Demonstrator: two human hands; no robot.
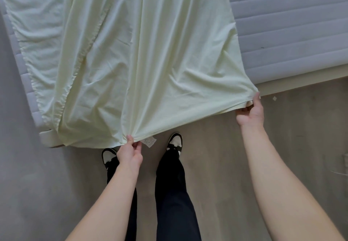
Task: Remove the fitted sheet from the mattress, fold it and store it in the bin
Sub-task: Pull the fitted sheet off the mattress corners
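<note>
Both hands out over the floor (pixel 216 156)! The left hand (pixel 130 154) has its grip pinched on the sheet's (pixel 143 52) near edge, the care tag (pixel 149 141) dangling just right of it. The right hand (pixel 250 112) has its grip curled round the sheet's corner. Beyond both grips the pale sheet runs taut across the mattress (pixel 291 33), quilting bare beyond the right grip.

1. The fitted sheet (pixel 143 52) runs off the top edge, covering much of the mattress (pixel 291 33).
2. The small tag (pixel 149 141) carries print too small to read.
3. Right hand (pixel 251 112) fingertips tuck under the cloth.
</note>
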